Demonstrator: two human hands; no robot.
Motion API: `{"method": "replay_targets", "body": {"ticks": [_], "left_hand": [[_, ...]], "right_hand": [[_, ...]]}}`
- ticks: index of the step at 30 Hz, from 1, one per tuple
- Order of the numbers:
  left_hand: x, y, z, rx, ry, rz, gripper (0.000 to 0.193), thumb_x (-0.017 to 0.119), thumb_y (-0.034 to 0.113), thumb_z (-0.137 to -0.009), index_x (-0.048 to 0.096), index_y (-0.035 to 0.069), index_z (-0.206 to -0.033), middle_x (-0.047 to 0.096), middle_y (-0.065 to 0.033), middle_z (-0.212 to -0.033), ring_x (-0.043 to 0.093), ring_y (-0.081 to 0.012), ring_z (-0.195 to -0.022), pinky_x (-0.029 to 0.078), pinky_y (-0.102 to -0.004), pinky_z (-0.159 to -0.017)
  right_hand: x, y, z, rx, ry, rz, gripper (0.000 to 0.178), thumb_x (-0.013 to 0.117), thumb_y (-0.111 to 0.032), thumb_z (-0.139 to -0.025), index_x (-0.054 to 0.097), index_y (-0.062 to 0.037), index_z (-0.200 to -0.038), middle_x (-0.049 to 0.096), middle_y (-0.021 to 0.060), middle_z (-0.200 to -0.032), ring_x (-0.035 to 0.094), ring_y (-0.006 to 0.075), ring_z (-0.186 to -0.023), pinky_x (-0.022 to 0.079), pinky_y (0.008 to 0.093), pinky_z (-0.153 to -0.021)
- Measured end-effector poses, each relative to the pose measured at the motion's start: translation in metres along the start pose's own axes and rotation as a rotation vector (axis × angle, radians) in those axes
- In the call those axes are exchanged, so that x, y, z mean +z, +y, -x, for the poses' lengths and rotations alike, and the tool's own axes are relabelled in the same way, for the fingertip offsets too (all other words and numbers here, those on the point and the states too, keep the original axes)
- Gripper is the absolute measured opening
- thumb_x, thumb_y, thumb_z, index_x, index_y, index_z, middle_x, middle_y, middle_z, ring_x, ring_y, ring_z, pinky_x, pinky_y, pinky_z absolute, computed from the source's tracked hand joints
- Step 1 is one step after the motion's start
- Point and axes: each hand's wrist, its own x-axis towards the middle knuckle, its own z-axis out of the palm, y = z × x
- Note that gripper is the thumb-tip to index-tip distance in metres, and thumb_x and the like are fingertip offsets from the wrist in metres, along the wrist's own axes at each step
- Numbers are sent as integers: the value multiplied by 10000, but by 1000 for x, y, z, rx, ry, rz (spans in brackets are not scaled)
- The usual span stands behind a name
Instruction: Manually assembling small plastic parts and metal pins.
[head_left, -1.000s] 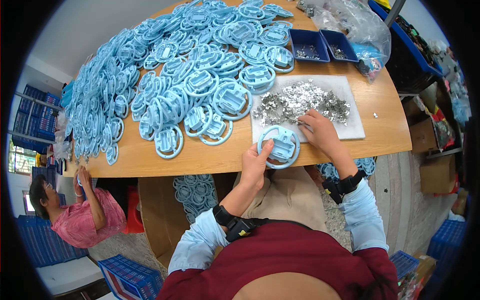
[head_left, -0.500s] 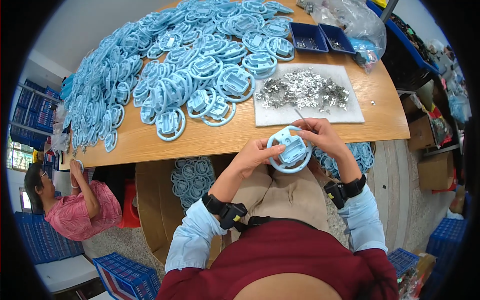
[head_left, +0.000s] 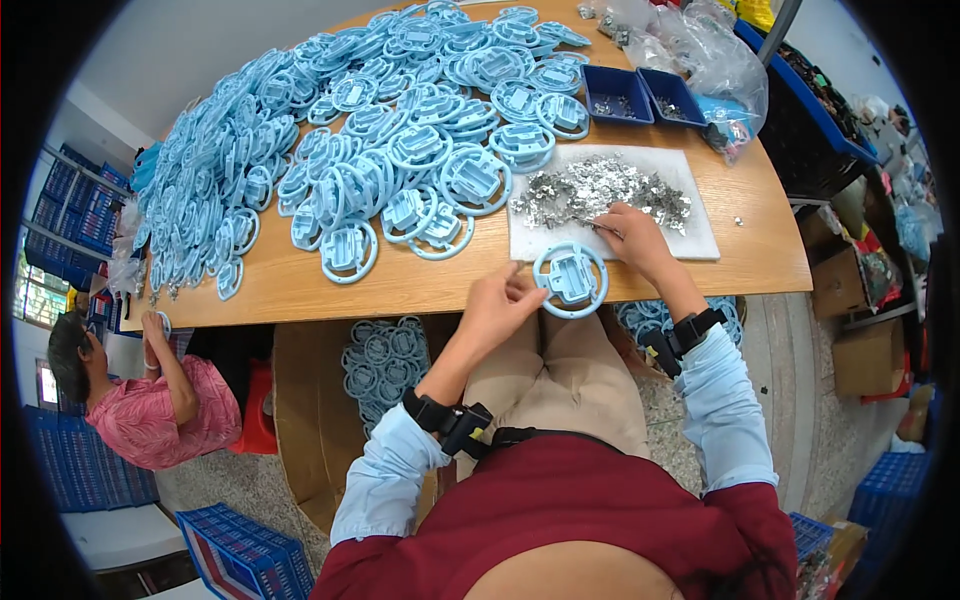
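Observation:
A light blue wheel-shaped plastic part (head_left: 571,279), with a boxy recessed middle, lies at the table's near edge in front of me. My left hand (head_left: 503,303) pinches its left rim between thumb and fingers. Beyond it, my right hand (head_left: 634,238) is closed round a thin metal tool (head_left: 592,224), its tip among small silver metal pieces (head_left: 606,185). These pieces are heaped on a white foam sheet (head_left: 665,246). The exact kind of tool is too small to make out.
A large pile of similar blue parts (head_left: 345,150) covers the table's left and back. Two dark blue bins (head_left: 617,112) and clear plastic bags (head_left: 705,50) stand at the back right. More blue parts (head_left: 384,360) fill a box below. Another person (head_left: 165,415) sits at the left.
My right hand has left the blue part and reached forward to the metal pieces with the tool. The part has moved slightly up onto the table edge; my left hand has shifted to its left rim.

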Motion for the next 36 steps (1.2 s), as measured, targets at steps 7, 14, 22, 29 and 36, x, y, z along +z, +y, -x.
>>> {"method": "replay_targets", "body": {"ticks": [7, 14, 22, 29, 36], "left_hand": [[20, 10, -19, 572, 213, -558, 667, 792, 374, -552, 562, 9, -1061, 502, -135, -1043, 471, -313, -978, 384, -398, -838], [22, 7, -29, 597, 201, -644, 630, 798, 318, -533, 567, 37, -1047, 477, -124, -1093, 449, -297, -1012, 373, -384, -852], [24, -2, -37, 597, 108, -512, 655, 812, 278, -531, 551, 9, -1068, 469, -151, -1130, 451, -324, -1038, 386, -391, -890], [27, -6, -40, 601, 114, -460, 660, 809, 291, -521, 554, 17, -1065, 471, -146, -1130, 445, -325, -1041, 386, -399, -878], [30, -7, -45, 572, 118, -447, 690, 821, 301, -505, 554, 23, -1077, 471, -136, -1142, 439, -318, -1058, 371, -402, -892]], "right_hand": [[-9, -7, -7, -137, -58, 102, 136, 599, -73, -756, 645, -68, -884, 569, 89, -823, 583, 283, -717, 471, 360, -630], [-10, -5, -5, -175, -38, 51, 129, 612, -73, -740, 645, -71, -864, 580, 80, -851, 592, 286, -726, 478, 355, -635], [-13, -6, -9, -134, -70, 6, 134, 629, -68, -723, 617, -45, -854, 575, 79, -867, 587, 289, -755, 476, 351, -656], [-19, -4, -8, 90, -18, -227, 92, 634, -64, -749, 602, -26, -825, 569, 49, -802, 521, 139, -609, 416, 264, -538], [-10, -39, 0, 84, -64, -394, 58, 626, -52, -768, 601, -21, -811, 546, 15, -785, 469, 69, -622, 371, 231, -525]]}}
